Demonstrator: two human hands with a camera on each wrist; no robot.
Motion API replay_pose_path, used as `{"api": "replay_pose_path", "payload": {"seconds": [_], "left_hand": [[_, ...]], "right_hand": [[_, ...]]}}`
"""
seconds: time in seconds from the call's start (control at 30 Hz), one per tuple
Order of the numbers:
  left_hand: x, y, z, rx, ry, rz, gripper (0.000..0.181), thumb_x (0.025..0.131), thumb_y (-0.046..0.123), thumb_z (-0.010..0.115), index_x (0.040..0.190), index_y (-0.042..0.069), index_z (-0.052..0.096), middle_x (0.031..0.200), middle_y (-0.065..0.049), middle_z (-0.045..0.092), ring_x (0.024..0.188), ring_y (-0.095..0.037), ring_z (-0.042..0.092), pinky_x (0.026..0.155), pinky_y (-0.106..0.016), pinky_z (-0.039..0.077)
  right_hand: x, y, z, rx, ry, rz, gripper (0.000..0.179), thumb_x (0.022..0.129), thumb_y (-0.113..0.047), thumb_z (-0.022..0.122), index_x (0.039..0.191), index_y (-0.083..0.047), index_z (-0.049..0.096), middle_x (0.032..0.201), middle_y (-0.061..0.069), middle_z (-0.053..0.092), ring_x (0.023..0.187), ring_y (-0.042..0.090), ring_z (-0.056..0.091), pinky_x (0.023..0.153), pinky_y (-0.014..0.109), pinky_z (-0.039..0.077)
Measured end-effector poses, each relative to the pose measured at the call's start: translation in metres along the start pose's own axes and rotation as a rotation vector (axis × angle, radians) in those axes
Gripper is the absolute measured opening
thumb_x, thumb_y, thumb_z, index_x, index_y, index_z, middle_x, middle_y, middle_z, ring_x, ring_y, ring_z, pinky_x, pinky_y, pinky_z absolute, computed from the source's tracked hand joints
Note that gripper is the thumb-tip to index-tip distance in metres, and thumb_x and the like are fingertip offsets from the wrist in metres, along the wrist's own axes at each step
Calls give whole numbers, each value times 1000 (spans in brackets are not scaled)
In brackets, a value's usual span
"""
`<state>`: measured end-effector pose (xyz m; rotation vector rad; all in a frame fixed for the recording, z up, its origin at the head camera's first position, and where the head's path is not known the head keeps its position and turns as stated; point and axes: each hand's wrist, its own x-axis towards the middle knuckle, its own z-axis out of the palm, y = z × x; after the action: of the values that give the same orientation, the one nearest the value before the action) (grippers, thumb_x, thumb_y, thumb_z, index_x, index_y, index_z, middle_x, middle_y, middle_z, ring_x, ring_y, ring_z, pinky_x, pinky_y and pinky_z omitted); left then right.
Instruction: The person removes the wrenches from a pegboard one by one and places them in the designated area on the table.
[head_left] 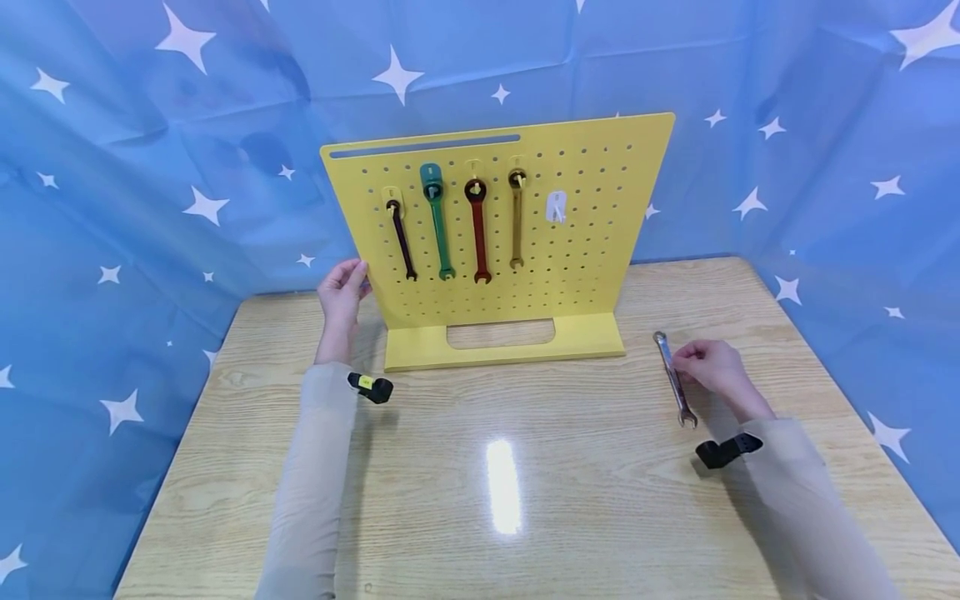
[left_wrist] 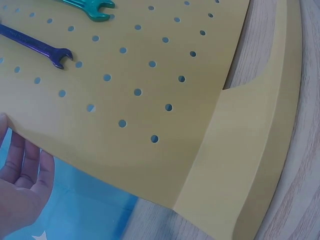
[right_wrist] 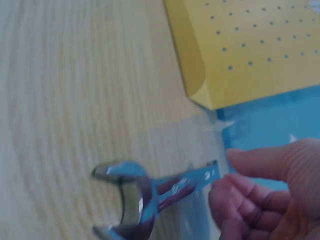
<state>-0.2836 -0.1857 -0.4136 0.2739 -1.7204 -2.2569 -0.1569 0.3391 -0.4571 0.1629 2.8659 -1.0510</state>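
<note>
My left hand (head_left: 343, 292) holds the left edge of a yellow pegboard (head_left: 450, 304), thumb at the front and fingers behind the edge in the left wrist view. With thumb and fingertips, my right hand (head_left: 712, 365) pinches the shaft of a silver combination wrench (head_left: 672, 379) right of the board. Its open end faces the camera in the right wrist view; fingers hide part of the far end. Hanging on the board are a dark purple wrench (head_left: 402, 242), a green wrench (head_left: 440, 229), a red wrench (head_left: 479, 233) and a gold wrench (head_left: 517, 221).
A white hook (head_left: 556, 207) on the pegboard, right of the gold wrench, bears nothing. The board stands on its base on a wooden table (head_left: 420, 467). Behind and beside the table hangs a blue cloth (head_left: 480, 50) with white stars.
</note>
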Motion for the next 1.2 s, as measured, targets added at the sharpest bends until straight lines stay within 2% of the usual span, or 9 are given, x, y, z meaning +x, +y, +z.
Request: {"api": "replay_pose_path", "payload": {"seconds": [0.13, 0.27, 0.5, 0.63, 0.83, 1.03, 1.2], "left_hand": [[1, 0, -2, 2, -7, -13, 10, 88, 10, 66, 80, 17, 67, 78, 3, 65, 73, -10, 62, 69, -23, 55], [1, 0, -2, -3, -9, -15, 10, 88, 10, 66, 80, 17, 68, 78, 3, 64, 73, -11, 62, 69, -23, 54], [0, -1, -2, -1, 5, -15, 7, 86, 12, 68, 81, 16, 68, 79, 2, 64, 74, -11, 61, 67, -21, 54], [0, 0, -1, -1, 0, -23, 5, 86, 12, 68, 82, 15, 68, 81, 1, 65, 75, -11, 61, 68, -21, 54], [0, 0, 0, -7, -2, -25, 6, 87, 11, 68, 82, 15, 69, 81, 1, 65, 74, -11, 62, 68, -22, 55], [0, 1, 1, -17, -3, -29, 6, 86, 11, 68, 82, 15, 69, 80, 1, 65, 74, -11, 62, 68, -22, 55], [0, 0, 1, -23, -7, -26, 8, 86, 11, 68, 80, 16, 68, 80, 2, 65, 74, -11, 62, 68, -22, 55]], "right_hand": [[-1, -9, 0, 40, 59, -77, 26, 91, -21, 63, 98, 4, 61, 80, 10, 62, 64, 7, 52, 54, 20, 45], [-2, -22, 0, 90, 100, -120, 26, 92, -22, 62, 100, 3, 62, 86, 13, 62, 67, 2, 50, 55, 17, 45], [5, -44, 8, 141, 172, -202, 18, 90, -15, 64, 95, 2, 64, 77, 7, 63, 63, 0, 52, 53, 13, 43], [8, -56, 15, 197, 167, -241, 16, 89, -11, 65, 95, 4, 63, 76, 9, 64, 62, 1, 53, 51, 13, 43], [13, -79, 22, 259, 131, -256, 20, 90, -14, 64, 96, 5, 63, 81, 17, 63, 65, 7, 55, 54, 13, 44], [22, -98, 29, 329, 126, -274, 20, 89, -14, 65, 97, 4, 62, 80, 9, 64, 65, 6, 57, 53, 15, 46], [27, -118, 38, 394, 127, -283, 20, 88, -13, 67, 97, 5, 63, 81, 14, 63, 66, 10, 59, 55, 15, 46]]}}
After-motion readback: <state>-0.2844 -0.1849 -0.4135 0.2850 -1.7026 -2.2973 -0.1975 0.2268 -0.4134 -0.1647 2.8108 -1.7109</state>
